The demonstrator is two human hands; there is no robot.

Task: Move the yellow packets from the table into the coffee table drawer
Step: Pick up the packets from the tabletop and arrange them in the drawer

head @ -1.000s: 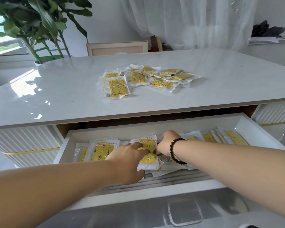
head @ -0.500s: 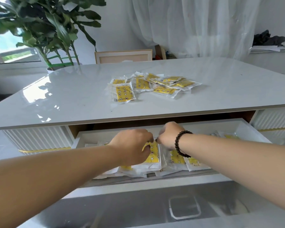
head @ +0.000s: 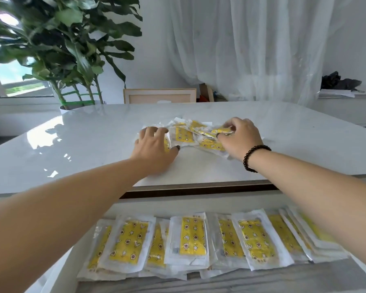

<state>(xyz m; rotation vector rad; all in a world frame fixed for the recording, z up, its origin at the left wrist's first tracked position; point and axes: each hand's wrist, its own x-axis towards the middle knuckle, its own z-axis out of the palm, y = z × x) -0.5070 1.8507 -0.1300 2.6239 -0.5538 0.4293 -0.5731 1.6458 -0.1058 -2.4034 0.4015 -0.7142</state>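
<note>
A loose pile of yellow packets [head: 185, 135] in clear wrappers lies on the white table top [head: 93, 149]. My left hand [head: 154, 150] rests flat on the pile's left end, fingers spread over a packet. My right hand [head: 239, 138], with a dark bead bracelet at the wrist, pinches one yellow packet [head: 222, 130] at the pile's right end. Below the table edge the drawer [head: 57, 271] stands pulled out, and a row of several yellow packets [head: 192, 237] lies side by side in it.
A large potted plant [head: 57, 43] stands behind the table's far left corner. A wooden frame [head: 159, 95] leans behind the far edge, with white curtains behind it. A side unit [head: 347, 106] with papers and a dark bag is at the right.
Both hands have left the drawer and reached up onto the table pile. The packets they were arranging stay in the drawer. The view has tilted upward and closer.
</note>
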